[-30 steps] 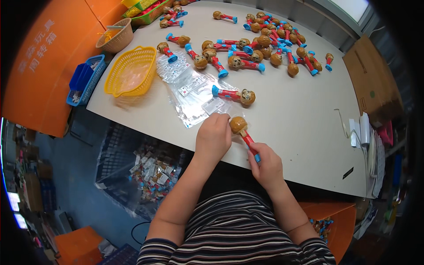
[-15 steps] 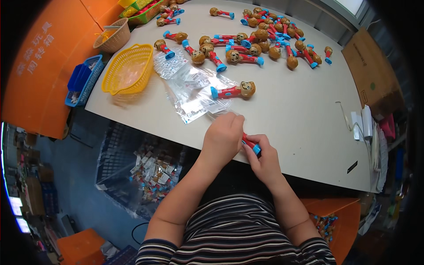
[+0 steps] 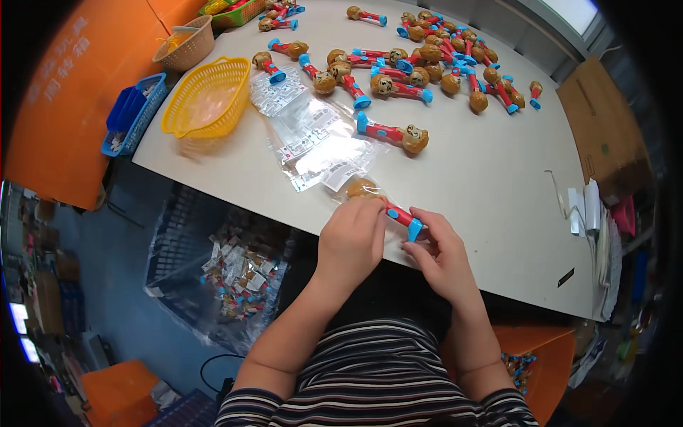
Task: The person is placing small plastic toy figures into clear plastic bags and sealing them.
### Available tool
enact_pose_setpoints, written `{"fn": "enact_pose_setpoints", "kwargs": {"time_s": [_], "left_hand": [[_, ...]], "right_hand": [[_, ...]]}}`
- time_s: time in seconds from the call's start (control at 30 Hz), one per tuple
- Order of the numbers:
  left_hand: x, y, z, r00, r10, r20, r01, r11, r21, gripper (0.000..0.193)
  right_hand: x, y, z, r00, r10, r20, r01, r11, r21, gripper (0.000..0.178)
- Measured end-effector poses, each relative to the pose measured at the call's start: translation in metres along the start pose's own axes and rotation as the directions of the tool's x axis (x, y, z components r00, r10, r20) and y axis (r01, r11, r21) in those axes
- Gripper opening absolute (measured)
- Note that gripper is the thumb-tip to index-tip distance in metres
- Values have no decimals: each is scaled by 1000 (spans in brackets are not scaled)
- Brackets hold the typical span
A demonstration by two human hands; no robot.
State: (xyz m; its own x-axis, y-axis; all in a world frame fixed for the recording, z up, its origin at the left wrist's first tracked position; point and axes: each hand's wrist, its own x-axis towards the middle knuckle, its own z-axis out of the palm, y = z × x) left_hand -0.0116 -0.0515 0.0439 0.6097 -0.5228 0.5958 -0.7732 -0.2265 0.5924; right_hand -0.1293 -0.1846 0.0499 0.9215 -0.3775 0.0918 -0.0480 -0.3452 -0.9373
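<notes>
Nearest: striped shirt (image 3: 363, 377); an orange bin (image 3: 548, 345) with toys in it, at the person's right. Left of the body, below the desk (image 3: 509, 185), a film-lined blue crate (image 3: 165, 238) holds a heap of bagged toys (image 3: 242, 274).

Over the desk's near edge: left hand (image 3: 351, 238), fingers bent and grasping the held toy (image 3: 398, 215) near its neck. Clear film lies around the toy's brown head; red body slants down to the right. Right hand (image 3: 447, 262): fingers parted either side of the blue foot; cannot tell whether they press on it.

Just beyond: a stack of clear printed bags (image 3: 302, 128), with a loose toy (image 3: 388, 133) on its side at the right. Left: yellow basket (image 3: 231, 107), blue basket (image 3: 146, 117), then tan basket (image 3: 193, 51).

Farther: scattered toys, densest in a pile (image 3: 430, 53) toward the far right; carton (image 3: 605, 121) at the right edge.
</notes>
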Motion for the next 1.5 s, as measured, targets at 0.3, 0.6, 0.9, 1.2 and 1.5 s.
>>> {"fn": "enact_pose_setpoints", "kwargs": {"time_s": [0.3,0.6,0.9,1.2,1.5], "left_hand": [[-8,8,-8,1000,3,18,-3,1000,-16,17],[-14,12,-10,994,31,102,-31,1000,-2,18],[-22,0,-9,995,82,63,-84,996,28,24],[-34,-10,-29,998,-23,62,19,998,57,22],[-33,5,-19,994,106,-12,-105,993,61,27]], "right_hand": [[18,16,8,935,-348,-65,294,865,-406,33],[38,17,11,933,-329,-148,244,877,-413,48],[45,7,30,993,-85,-80,63,967,-247,41],[30,2,28,993,-107,-46,92,965,-245,18],[25,-2,10,931,339,138,-366,876,315,12]]}}
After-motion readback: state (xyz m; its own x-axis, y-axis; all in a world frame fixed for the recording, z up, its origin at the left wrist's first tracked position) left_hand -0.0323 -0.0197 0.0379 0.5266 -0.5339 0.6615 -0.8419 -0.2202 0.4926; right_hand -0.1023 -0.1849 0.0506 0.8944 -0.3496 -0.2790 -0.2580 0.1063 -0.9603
